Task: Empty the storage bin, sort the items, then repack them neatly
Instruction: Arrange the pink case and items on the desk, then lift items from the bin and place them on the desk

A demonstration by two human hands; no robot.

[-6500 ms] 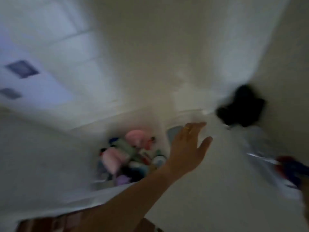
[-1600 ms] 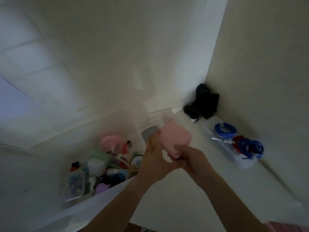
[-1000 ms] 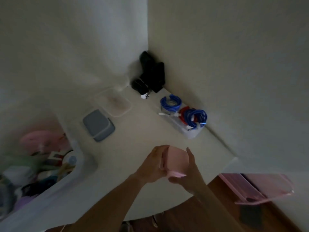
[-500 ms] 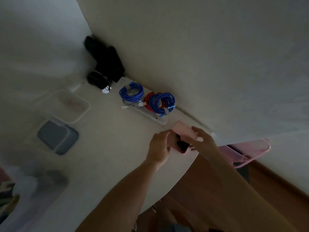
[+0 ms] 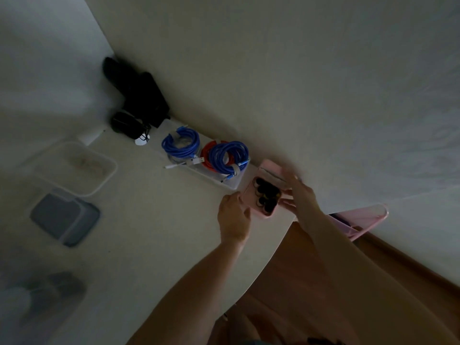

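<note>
A small pink box (image 5: 249,194) rests on the white table (image 5: 154,232) close to the wall, its hinged lid (image 5: 270,170) tipped up. Small black items (image 5: 266,195) fill it. My left hand (image 5: 234,217) grips the box's left side. My right hand (image 5: 301,195) holds its right side at the lid. The storage bin (image 5: 37,295) is only a blurred shape at the lower left.
Beside the box, a clear tray (image 5: 224,184) along the wall holds two blue cable coils (image 5: 180,144) and a red one (image 5: 206,155). A grey-lidded container (image 5: 64,217), a clear tub (image 5: 74,168) and black objects (image 5: 142,98) lie further left. Past the table's curved edge (image 5: 273,257), a pink rack (image 5: 361,220).
Both hands carried the pink box from above the bin rightwards to the spot beside the cable tray. Its lid has swung further open, showing the black items inside.
</note>
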